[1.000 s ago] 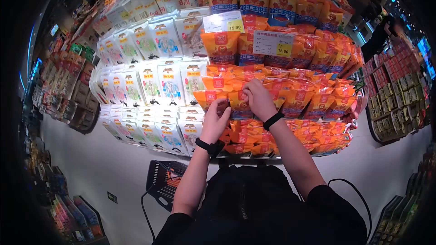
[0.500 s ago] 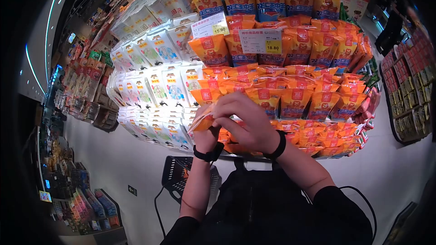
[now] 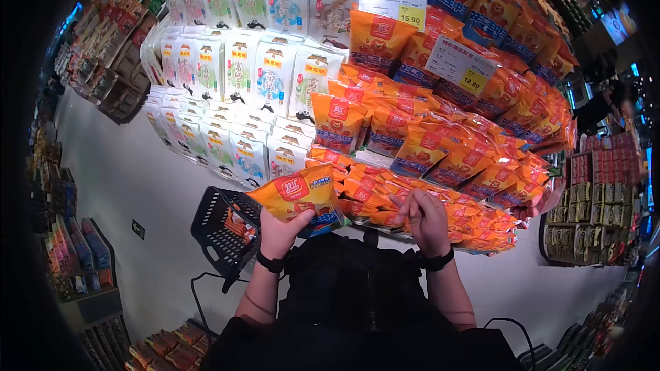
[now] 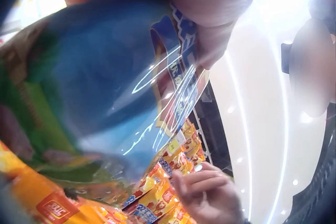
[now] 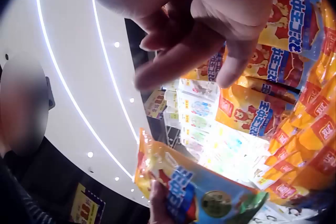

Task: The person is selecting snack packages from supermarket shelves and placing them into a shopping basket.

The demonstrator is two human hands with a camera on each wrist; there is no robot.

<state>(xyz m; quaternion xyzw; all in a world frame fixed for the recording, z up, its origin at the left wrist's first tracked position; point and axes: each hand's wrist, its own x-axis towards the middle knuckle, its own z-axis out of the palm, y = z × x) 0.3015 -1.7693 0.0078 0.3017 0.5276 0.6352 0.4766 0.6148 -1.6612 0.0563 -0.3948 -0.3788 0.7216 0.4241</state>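
- Black perforated plastic basket (image 3: 212, 232): beside left forearm.
- Left hand (image 3: 278, 235): thumb and fingers gripping glossy orange-and-blue plastic packet (image 3: 300, 196), red label "双汇", before the display.
- White-and-yellow card (image 3: 390, 4): "15.90".
- Right hand (image 3: 427, 223): partly open, fingers loosely bent, empty.
- Lower card (image 3: 457, 67): "18.80".

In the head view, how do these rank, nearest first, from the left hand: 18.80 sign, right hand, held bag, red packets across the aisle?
1. Held bag: in the left hand.
2. Right hand: over right.
3. 18.80 sign: above, on the display.
4. Red packets: far right.
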